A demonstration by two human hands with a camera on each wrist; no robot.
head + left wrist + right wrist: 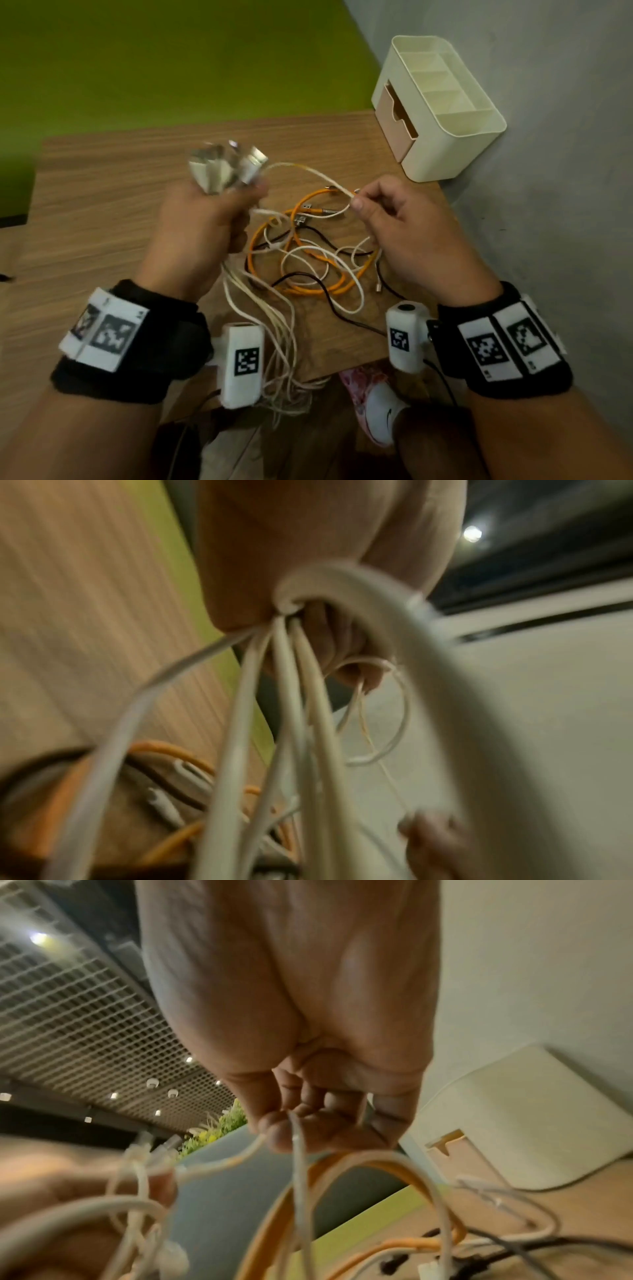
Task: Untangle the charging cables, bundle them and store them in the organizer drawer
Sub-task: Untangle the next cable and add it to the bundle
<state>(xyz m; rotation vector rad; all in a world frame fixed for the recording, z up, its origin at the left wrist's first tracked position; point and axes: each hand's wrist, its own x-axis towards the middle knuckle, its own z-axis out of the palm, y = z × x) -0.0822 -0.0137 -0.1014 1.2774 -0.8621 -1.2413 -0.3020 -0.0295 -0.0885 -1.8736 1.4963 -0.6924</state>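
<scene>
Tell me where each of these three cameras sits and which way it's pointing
Head: worn on the head, looking down at the table; both hands and wristbands show.
Left wrist: looks along the left hand, which grips white cables.
Right wrist: looks along the right hand, which pinches one white cable; organizer behind.
Shared: both wrist views show the orange cable on the table.

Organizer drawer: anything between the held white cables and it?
No object blocks the bare table between the left hand, gripping the white cables, and the organizer. But the drawer looks only slightly open. The right hand pinches a white strand running into the pile.
</scene>
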